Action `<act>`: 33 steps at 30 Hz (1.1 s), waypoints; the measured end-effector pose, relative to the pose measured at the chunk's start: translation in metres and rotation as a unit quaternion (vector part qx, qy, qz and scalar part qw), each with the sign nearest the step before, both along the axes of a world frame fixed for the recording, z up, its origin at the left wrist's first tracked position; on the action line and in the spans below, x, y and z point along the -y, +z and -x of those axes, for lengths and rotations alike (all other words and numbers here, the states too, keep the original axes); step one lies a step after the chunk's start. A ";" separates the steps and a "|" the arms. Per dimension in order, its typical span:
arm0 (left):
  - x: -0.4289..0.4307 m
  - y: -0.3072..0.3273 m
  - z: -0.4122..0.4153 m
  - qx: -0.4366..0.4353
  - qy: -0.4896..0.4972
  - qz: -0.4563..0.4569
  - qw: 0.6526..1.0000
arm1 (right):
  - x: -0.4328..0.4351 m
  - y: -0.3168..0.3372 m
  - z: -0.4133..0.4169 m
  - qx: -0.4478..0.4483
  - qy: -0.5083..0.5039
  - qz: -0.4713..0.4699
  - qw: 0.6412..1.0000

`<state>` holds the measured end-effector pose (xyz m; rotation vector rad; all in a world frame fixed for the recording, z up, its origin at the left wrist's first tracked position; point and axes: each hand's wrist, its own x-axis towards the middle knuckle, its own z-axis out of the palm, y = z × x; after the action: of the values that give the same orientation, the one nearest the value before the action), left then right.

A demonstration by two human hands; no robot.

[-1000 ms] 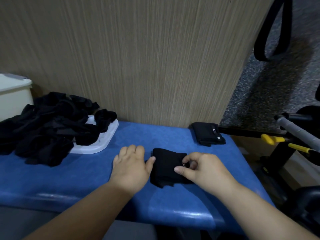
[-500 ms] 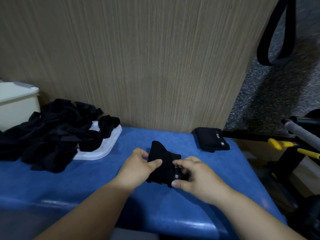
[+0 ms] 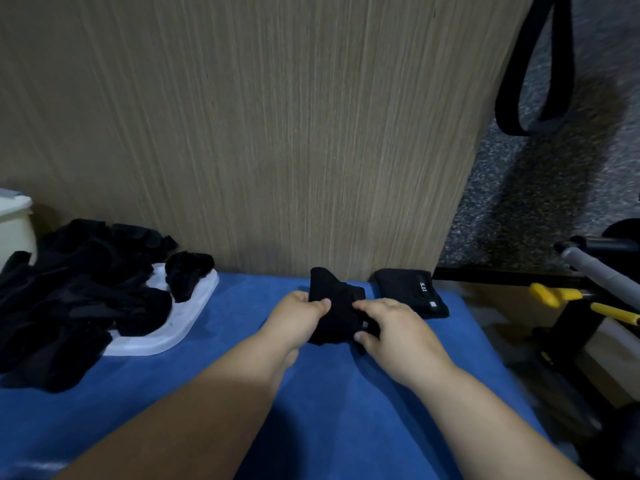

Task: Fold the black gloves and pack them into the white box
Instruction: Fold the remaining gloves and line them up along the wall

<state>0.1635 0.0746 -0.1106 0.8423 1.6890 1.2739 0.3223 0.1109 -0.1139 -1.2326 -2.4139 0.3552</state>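
Nearest: both forearms are reaching in over the blue counter [image 3: 346, 410].

Left hand [image 3: 298, 315] is gripping the left edge of a black glove [image 3: 334, 306]. The thumb is on top; the other fingers are curling beneath, mostly hidden.

Right hand [image 3: 391, 329] is pinching the glove's right edge. Its fingers [image 3: 363, 305] are lying over the cloth, with the thumb lower down by a small white tag.

The glove is sitting between the two hands, bunched and partly doubled, its far end standing up. Whether the near end is touching the counter, I cannot tell.

Step in hand, by judgement: folding this one glove. The fold is looking half made and not yet flat.

Just beyond, to the right: a folded glove [image 3: 412, 292] is lying flat near the counter's back edge, tag up, not packed.

Left, well apart: a loose pile [image 3: 79, 289] of black gloves is sprawling over a white tray [image 3: 166, 337].

Far left, at the frame edge: the white box [image 3: 14, 230] is showing only in part, its inside hidden.

Behind all: a wood-grain panel [image 3: 277, 133].

Next move, likely: bringing the raised end over and pressing it flat. After that, setting it by the folded glove or carrying it to the box, a long reach left past the pile. Soft cloth may spring open if released early.
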 end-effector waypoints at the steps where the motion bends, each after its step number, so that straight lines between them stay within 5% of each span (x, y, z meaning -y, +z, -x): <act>1: -0.006 0.001 -0.001 0.008 0.003 -0.003 1.000 | -0.004 0.002 0.000 0.005 -0.008 -0.013 1.000; 8: -0.053 -0.007 0.000 -0.014 0.005 0.004 1.000 | -0.026 0.002 -0.001 0.069 -0.068 -0.070 0.993; 11: -0.066 -0.012 0.002 -0.161 0.014 0.025 0.987 | -0.033 -0.009 -0.001 0.092 -0.079 -0.041 0.992; 17: -0.069 -0.022 -0.006 -0.428 0.025 0.027 0.903 | -0.040 -0.019 -0.003 0.107 -0.087 -0.002 0.990; 22: -0.081 -0.037 -0.009 -0.387 -0.077 -0.121 0.911 | -0.041 -0.019 -0.004 0.122 -0.108 0.019 0.986; 33: -0.089 -0.033 -0.035 -0.431 -0.143 -0.013 0.891 | -0.049 -0.012 -0.010 0.121 -0.181 0.069 0.974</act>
<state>0.1984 0.1639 -0.1431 1.7789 2.0840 0.7388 0.3324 0.1602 -0.1260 -1.8358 -2.3185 0.2786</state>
